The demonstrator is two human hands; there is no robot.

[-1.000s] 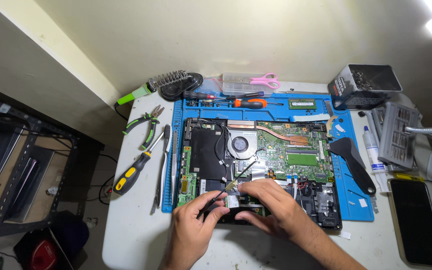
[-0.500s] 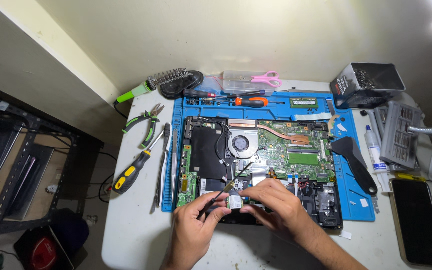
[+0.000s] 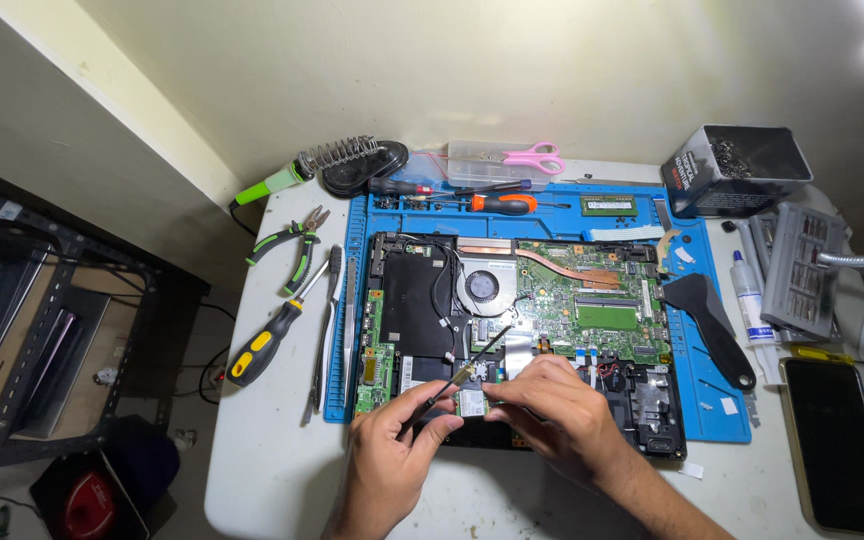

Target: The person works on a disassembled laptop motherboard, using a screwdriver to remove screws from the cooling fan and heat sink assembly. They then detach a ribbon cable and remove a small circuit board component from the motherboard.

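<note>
My left hand pinches a thin tool — a slim probe or small driver, I cannot tell which — fingers closed around its lower end, its shaft slanting up and to the right over the board. My right hand curls beside it, fingertips closed down on the small card, a little green module seated at the front edge of the open laptop, between my two hands. The card looks light, thin and stiff, and I judge it fragile: it wants holding by its bare edges, never by the chips or the fine leads that may clip to it. The tool is light and a bit slippery at that width, so a close pinch low on the handle suits it. The tool's tip sits at or just above the card; whether it touches a screw, a connector or nothing, I cannot make out — my fingers cover most of the card. The laptop lies on a blue mat on the worktop, with a yellow-handled screwdriver and pliers to the left, well apart from my hands. The laptop's front edge is hidden under my wrists.
</note>
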